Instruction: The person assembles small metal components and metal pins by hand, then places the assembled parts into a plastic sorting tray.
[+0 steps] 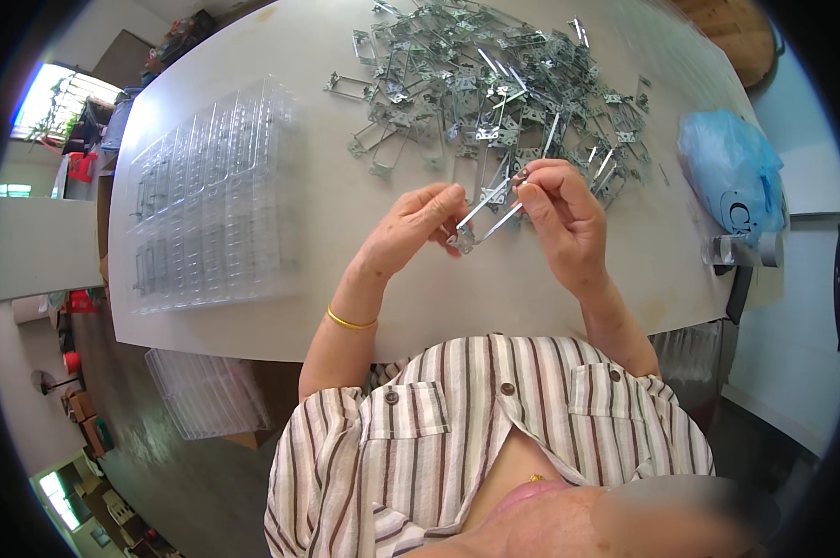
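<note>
A narrow metal frame (pixel 490 206), with two long thin bars joined by small plates at the ends, is held slantwise over the table. My right hand (pixel 569 223) pinches its upper end between thumb and fingers. My left hand (pixel 411 223) is closed at the lower end, the fingertips partly hidden behind the frame and its end plate (pixel 463 242). Just beyond my hands lies a large loose pile of similar metal frames (pixel 494 102), tangled over one another.
Clear plastic trays (pixel 211 205) with molded slots stand on the table (pixel 346 316) at left, with some metal pieces showing in them. A blue plastic bag (pixel 732 177) sits at the right edge. Another clear tray (pixel 206 391) is below the table's front left edge.
</note>
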Demonstrator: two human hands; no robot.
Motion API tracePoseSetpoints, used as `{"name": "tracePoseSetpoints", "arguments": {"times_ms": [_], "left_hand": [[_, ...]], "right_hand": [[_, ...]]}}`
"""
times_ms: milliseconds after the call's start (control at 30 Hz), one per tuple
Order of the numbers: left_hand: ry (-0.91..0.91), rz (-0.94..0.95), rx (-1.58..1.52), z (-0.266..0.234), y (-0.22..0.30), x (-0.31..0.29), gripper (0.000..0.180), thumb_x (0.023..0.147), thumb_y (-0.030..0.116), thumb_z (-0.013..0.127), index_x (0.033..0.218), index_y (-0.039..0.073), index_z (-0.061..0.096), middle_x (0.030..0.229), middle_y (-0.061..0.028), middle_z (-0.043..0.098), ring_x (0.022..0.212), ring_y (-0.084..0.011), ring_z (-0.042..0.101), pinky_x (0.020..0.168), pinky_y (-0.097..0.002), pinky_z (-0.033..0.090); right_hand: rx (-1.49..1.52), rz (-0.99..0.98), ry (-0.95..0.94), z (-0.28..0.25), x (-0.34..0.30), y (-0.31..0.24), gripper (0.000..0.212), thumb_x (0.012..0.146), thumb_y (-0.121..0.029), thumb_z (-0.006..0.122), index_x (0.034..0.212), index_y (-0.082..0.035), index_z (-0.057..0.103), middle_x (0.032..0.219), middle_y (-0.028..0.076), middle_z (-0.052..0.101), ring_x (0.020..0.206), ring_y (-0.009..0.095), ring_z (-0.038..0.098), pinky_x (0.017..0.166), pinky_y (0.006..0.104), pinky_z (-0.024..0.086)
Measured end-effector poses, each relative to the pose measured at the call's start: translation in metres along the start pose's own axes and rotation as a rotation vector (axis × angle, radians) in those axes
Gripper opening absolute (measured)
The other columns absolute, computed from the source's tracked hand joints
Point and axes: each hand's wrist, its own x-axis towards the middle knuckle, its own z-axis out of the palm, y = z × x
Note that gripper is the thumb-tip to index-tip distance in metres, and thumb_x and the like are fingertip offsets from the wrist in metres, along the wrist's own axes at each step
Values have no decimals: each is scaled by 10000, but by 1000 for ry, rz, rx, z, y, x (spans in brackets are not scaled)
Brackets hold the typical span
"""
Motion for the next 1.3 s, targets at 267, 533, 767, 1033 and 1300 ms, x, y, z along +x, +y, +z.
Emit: {"name": "tracePoseSetpoints", "arguments": {"times_ms": [267,533,767,1033,1300], "left_hand": [[-80,202,-38,23,4,-2,485,1069,433,329,1047,10,564,894,-149,669,746,-213,664,736,-325,548],[-99,124,-241,26,-6,-5,400,1065,418,355,969,63,512,745,-116,609,528,-147,526,502,-248,423],[-48,157,-290,28,-9,-7,369,1062,381,368,898,68,471,711,-120,574,517,-161,520,490,-256,425],[-57,116,-211,27,-7,-10,401,1049,401,391,855,60,477,699,-120,572,504,-158,521,485,-255,419],[-57,112,-135,30,-7,-14,405,1048,392,391,832,61,481,706,-124,592,477,-134,500,467,-242,384]], "right_hand": [[-61,54,-34,7,-6,9,59,959,-35,616,1001,1,594,1030,53,585,848,70,580,754,220,485],[-464,-180,-36,-1,0,4,107,931,-45,668,1016,-14,610,989,54,593,865,83,574,779,228,469],[-60,89,86,2,-11,-9,132,940,-21,653,1053,-7,586,1018,58,635,866,76,611,767,204,495],[-113,-117,56,13,-10,-2,161,923,38,639,1046,-7,545,1075,136,646,950,153,660,839,267,561],[-399,-328,38,10,-9,4,204,853,23,727,982,-30,578,1021,144,664,878,208,683,733,293,568]]}}
